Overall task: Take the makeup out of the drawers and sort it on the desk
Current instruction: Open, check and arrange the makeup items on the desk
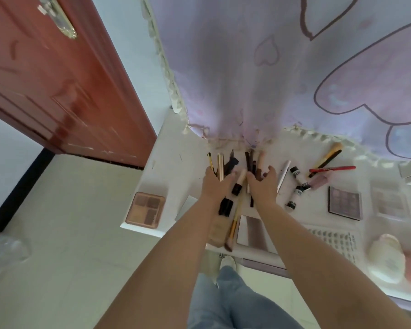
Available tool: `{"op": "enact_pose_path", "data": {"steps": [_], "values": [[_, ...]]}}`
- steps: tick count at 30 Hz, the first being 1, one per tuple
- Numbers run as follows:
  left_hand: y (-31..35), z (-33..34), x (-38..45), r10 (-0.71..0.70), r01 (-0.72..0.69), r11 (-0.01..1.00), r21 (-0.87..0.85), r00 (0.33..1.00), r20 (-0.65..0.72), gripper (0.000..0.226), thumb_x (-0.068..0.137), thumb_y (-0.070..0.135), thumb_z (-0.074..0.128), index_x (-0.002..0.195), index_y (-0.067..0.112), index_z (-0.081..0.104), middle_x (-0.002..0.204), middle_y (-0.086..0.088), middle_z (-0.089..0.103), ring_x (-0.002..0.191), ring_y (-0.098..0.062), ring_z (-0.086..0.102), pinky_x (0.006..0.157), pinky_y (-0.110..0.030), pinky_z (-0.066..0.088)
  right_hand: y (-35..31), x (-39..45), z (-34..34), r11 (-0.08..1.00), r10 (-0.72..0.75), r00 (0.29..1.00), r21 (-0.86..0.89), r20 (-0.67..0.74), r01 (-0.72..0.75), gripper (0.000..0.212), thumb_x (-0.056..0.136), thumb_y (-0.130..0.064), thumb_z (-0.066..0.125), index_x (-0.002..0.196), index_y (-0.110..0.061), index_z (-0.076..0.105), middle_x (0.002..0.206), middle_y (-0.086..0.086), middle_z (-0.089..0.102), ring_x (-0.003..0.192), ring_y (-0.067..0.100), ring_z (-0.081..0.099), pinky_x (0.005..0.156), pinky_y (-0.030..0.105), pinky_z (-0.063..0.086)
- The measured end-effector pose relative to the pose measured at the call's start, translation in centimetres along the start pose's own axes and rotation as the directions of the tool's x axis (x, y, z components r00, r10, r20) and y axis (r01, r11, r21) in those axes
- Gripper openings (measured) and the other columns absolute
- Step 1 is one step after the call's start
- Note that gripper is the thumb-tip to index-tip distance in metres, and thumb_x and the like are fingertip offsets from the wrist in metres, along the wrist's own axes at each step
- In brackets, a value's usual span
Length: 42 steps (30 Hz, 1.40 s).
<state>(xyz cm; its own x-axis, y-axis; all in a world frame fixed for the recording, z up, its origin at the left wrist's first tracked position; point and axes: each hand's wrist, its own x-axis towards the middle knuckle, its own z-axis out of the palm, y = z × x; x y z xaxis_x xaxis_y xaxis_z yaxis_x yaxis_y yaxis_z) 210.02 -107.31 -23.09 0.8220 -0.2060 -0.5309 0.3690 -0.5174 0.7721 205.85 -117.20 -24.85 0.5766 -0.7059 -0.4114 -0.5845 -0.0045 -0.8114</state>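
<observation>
On the white desk (169,148), my left hand (217,185) grips a bunch of stick-shaped makeup: a gold tube (220,167), a yellow-and-black pencil (210,161) and dark pencils. Close beside it, my right hand (262,186) curls round dark pencils (249,159) and a pale pink tube (261,157). A cream-handled brush (235,210) and a black tube (226,206) lie between my wrists. To the right lie a white tube (284,172), three small black-capped tubes (299,191), a red pencil (332,168) and another brush (328,156).
A pink eyeshadow palette (145,210) sits at the desk's left corner. A purple palette (345,203), a white palette (389,204), a dotted tray (335,241) and a pale puff (384,257) are on the right. A lilac curtain (271,79) hangs behind; a red-brown door (45,79) stands left.
</observation>
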Motion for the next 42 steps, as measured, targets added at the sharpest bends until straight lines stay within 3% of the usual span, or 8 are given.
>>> {"op": "enact_pose_path", "data": {"steps": [4,8,13,16,19,22,25,42], "values": [[0.8,-0.2,0.4,-0.018,0.023,0.999,-0.046,0.992,0.121,0.054,0.097,0.024,0.040,0.144,0.006,0.019,0.143,-0.009,0.035,0.129,-0.026,0.036,0.106,-0.034,0.031,0.1,0.2,-0.5,0.997,-0.050,0.996,-0.046,0.080,0.054,0.059,0.093,-0.014,0.045,0.144,-0.006,0.016,0.144,0.016,0.033,0.134,0.027,0.032,0.108,0.037,0.029],[0.3,-0.8,-0.1,0.038,-0.045,0.998,0.043,0.989,0.146,0.037,0.099,0.028,0.034,0.127,0.005,0.043,0.086,0.001,0.052,0.081,-0.014,0.051,0.066,-0.020,0.038,1.1,-1.2,-1.4,0.961,-0.158,0.979,-0.210,0.127,0.183,0.046,0.092,-0.003,0.036,0.137,-0.002,0.031,0.142,0.016,0.036,0.129,0.029,0.036,0.106,0.034,0.029],[-1.3,-4.0,-1.9,0.075,-0.138,0.950,0.280,0.972,0.224,0.051,0.098,0.024,0.036,0.144,0.007,0.022,0.146,-0.010,0.032,0.134,-0.023,0.031,0.109,-0.032,0.026,3.2,-4.4,-1.5,0.860,-0.287,0.947,-0.396,0.146,0.322,0.041,0.091,0.001,0.038,0.132,0.000,0.040,0.137,0.017,0.041,0.126,0.029,0.038,0.096,0.021,0.025],[-3.5,-6.5,-3.2,0.142,-0.232,0.889,0.396,0.960,0.243,0.049,0.097,0.014,0.038,0.143,0.006,0.024,0.149,-0.012,0.029,0.135,-0.023,0.031,0.109,-0.029,0.026,4.3,-7.3,-0.9,0.752,-0.390,0.908,-0.516,0.151,0.409,0.033,0.085,0.003,0.045,0.116,0.005,0.056,0.120,0.022,0.055,0.114,0.037,0.049,0.095,0.032,0.037],[-6.2,-8.9,-4.7,0.172,-0.282,0.818,0.501,0.951,0.256,0.044,0.096,0.012,0.039,0.139,0.004,0.033,0.142,-0.013,0.038,0.127,-0.024,0.040,0.100,-0.025,0.033,5.6,-10.7,-0.3,0.555,-0.531,0.832,-0.678,0.158,0.483,0.026,0.071,-0.015,0.045,0.066,-0.002,0.067,0.066,0.014,0.065,0.065,0.035,0.063,0.056,0.033,0.048],[-8.8,-10.9,-5.7,0.197,-0.333,0.721,0.608,0.939,0.280,0.041,0.096,0.014,0.039,0.135,0.003,0.039,0.140,-0.013,0.042,0.129,-0.024,0.038,0.104,-0.029,0.031,6.3,-13.8,0.3,0.360,-0.439,0.847,-0.805,0.301,0.472,0.025,0.081,-0.019,0.045,0.090,-0.009,0.066,0.086,0.007,0.065,0.083,0.027,0.060,0.070,0.031,0.041],[-10.7,-12.5,-6.7,0.235,-0.359,0.679,0.641,0.933,0.273,0.039,0.094,0.010,0.039,0.132,0.004,0.042,0.138,-0.011,0.042,0.128,-0.024,0.038,0.103,-0.029,0.032,7.3,-15.3,1.1,0.420,-0.244,0.924,-0.827,0.293,0.373,0.032,0.089,-0.012,0.044,0.121,-0.011,0.050,0.113,0.008,0.057,0.101,0.026,0.055,0.082,0.028,0.042],[-13.4,-17.9,-3.0,0.499,-0.492,0.436,0.754,0.829,0.253,0.032,0.088,0.015,0.051,0.117,0.004,0.053,0.137,-0.008,0.040,0.127,-0.023,0.037,0.100,-0.030,0.034,3.0,-7.5,3.3,0.554,-0.375,0.916,-0.758,0.142,0.344,0.029,0.090,-0.004,0.040,0.106,0.002,0.064,0.107,0.023,0.064,0.099,0.034,0.059,0.086,0.032,0.043]]}}
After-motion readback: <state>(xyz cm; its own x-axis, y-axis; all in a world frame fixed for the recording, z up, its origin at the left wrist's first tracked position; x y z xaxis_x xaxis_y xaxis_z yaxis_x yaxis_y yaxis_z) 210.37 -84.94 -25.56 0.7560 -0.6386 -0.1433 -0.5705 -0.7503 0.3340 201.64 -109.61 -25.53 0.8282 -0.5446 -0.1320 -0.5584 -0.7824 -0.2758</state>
